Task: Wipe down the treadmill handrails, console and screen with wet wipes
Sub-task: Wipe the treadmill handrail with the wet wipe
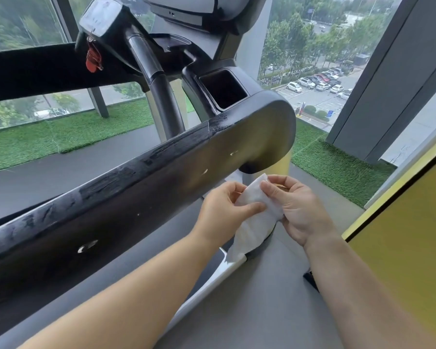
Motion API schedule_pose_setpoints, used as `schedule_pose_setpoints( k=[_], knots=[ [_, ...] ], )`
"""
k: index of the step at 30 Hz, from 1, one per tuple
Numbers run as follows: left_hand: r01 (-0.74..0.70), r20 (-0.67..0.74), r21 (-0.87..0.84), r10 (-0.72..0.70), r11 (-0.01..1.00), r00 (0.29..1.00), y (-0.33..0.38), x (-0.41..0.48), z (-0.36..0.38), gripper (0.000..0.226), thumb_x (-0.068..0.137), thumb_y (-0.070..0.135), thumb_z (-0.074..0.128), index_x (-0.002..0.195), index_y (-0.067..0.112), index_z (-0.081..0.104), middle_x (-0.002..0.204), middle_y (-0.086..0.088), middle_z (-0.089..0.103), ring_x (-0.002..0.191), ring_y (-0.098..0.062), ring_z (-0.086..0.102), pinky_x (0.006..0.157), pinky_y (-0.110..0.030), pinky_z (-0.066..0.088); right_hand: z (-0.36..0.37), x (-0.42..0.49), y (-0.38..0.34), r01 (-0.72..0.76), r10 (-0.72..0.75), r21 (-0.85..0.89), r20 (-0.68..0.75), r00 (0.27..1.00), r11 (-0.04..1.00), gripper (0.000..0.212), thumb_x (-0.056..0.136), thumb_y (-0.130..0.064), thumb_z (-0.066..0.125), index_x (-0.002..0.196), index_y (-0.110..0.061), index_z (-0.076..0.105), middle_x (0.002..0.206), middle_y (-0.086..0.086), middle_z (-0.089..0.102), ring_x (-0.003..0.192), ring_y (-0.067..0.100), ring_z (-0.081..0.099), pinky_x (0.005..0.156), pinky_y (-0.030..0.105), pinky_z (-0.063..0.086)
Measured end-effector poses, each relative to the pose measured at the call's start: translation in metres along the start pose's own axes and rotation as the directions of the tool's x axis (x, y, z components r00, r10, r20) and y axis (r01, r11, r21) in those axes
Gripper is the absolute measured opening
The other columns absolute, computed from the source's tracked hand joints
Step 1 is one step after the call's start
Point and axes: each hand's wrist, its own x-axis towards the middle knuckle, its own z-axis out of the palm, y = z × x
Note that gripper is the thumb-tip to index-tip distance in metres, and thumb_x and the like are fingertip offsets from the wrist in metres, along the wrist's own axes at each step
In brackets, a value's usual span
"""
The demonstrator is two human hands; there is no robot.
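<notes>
Below the black handrail point(136, 177), left hand point(222, 207) and right hand point(297, 210) pinch 1 wet wipe point(254, 227).

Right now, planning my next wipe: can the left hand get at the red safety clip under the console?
Probably yes: the left hand holds only the white wet wipe; nothing blocks its way over the black handrail.

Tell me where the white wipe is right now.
In the head view, lower centre: the wipe is pinched between the left hand and right hand, just below the black handrail.
</notes>
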Motion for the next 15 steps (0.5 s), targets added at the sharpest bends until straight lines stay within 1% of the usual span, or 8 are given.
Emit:
schedule_pose_setpoints(
  k=[2, 4, 6, 8, 10, 12, 14, 15],
  knots=[
    [0.078, -0.019, -0.087, -0.080, 0.993, 0.997, -0.001, 0.000, -0.001, 0.024, 0.071, 0.028, 0.082, 0.068, 0.017, 0.061, 0.068, 0.001, 0.063, 0.061, -0.011, 0.056, 0.056, -0.023, 0.046, -0.002, -0.001, 0.004, -0.046, 0.046, 0.048, 0.013, 0.999, 0.998, 0.035, 0.063, -0.026, 0.072, 0.091, -0.008, 0.063, 0.081, 0.010, 0.069, 0.064, 0.017, 0.066, 0.056, 0.028, 0.057],
    [0.148, -0.023, -0.171, -0.155, 0.974, 0.988, -0.003, -0.002, -0.003, 0.027, 0.072, 0.027, 0.081, 0.058, 0.018, 0.060, 0.060, 0.003, 0.061, 0.055, -0.009, 0.055, 0.051, -0.021, 0.044, -0.007, -0.005, 0.008, -0.145, 0.132, 0.119, 0.106, 0.986, 0.982, 0.033, 0.067, -0.030, 0.069, 0.091, -0.007, 0.068, 0.088, 0.012, 0.070, 0.070, 0.018, 0.068, 0.063, 0.030, 0.059],
    [0.165, -0.035, -0.223, -0.177, 0.961, 0.984, -0.006, -0.003, -0.005, 0.028, 0.076, 0.023, 0.078, 0.056, 0.016, 0.060, 0.053, 0.007, 0.058, 0.047, -0.005, 0.051, 0.046, -0.016, 0.040, -0.012, -0.009, 0.013, -0.219, 0.196, 0.136, 0.168, 0.966, 0.966, 0.030, 0.070, -0.021, 0.066, 0.096, -0.007, 0.069, 0.092, 0.012, 0.071, 0.074, 0.017, 0.070, 0.069, 0.029, 0.058],
    [0.164, -0.044, -0.229, -0.178, 0.960, 0.983, -0.010, -0.003, -0.006, 0.025, 0.081, 0.022, 0.073, 0.064, 0.006, 0.064, 0.052, 0.007, 0.055, 0.045, -0.002, 0.047, 0.044, -0.012, 0.037, -0.015, -0.011, 0.020, -0.229, 0.212, 0.127, 0.139, 0.967, 0.965, 0.035, 0.068, -0.011, 0.065, 0.103, -0.006, 0.062, 0.091, 0.010, 0.072, 0.074, 0.017, 0.071, 0.066, 0.027, 0.059],
    [0.171, -0.030, -0.181, -0.180, 0.968, 0.983, -0.014, -0.003, -0.006, 0.025, 0.085, 0.025, 0.069, 0.075, 0.002, 0.066, 0.058, 0.006, 0.057, 0.050, -0.001, 0.048, 0.048, -0.009, 0.037, -0.014, -0.012, 0.024, -0.194, 0.184, 0.126, 0.082, 0.979, 0.973, 0.041, 0.066, -0.007, 0.066, 0.106, -0.005, 0.059, 0.086, 0.008, 0.073, 0.071, 0.016, 0.071, 0.059, 0.025, 0.058],
    [0.161, -0.035, -0.087, -0.164, 0.983, 0.986, -0.018, -0.004, -0.003, 0.019, 0.087, 0.030, 0.066, 0.086, 0.011, 0.066, 0.074, 0.011, 0.061, 0.066, 0.001, 0.053, 0.057, -0.007, 0.038, -0.011, -0.013, 0.026, -0.151, 0.147, 0.111, 0.041, 0.988, 0.982, 0.053, 0.056, -0.010, 0.075, 0.106, -0.004, 0.057, 0.085, 0.010, 0.073, 0.072, 0.018, 0.071, 0.060, 0.026, 0.058],
    [0.093, -0.137, 0.050, -0.085, 0.994, 0.987, -0.020, -0.008, 0.000, 0.021, 0.084, 0.034, 0.068, 0.099, 0.021, 0.059, 0.096, 0.015, 0.055, 0.084, -0.001, 0.052, 0.070, -0.009, 0.039, -0.010, -0.012, 0.029, -0.120, 0.122, 0.095, -0.018, 0.992, 0.988, 0.064, 0.043, -0.018, 0.082, 0.100, -0.007, 0.056, 0.085, 0.012, 0.071, 0.071, 0.021, 0.070, 0.062, 0.030, 0.058],
    [0.048, -0.172, 0.077, -0.035, 0.996, 0.984, -0.019, -0.010, 0.001, 0.023, 0.083, 0.034, 0.069, 0.099, 0.023, 0.057, 0.098, 0.014, 0.054, 0.086, -0.002, 0.051, 0.071, -0.010, 0.040, -0.010, -0.011, 0.032, -0.105, 0.109, 0.087, -0.051, 0.993, 0.991, 0.063, 0.040, -0.022, 0.083, 0.095, -0.009, 0.055, 0.085, 0.013, 0.070, 0.069, 0.021, 0.069, 0.061, 0.031, 0.058]
  ],
)
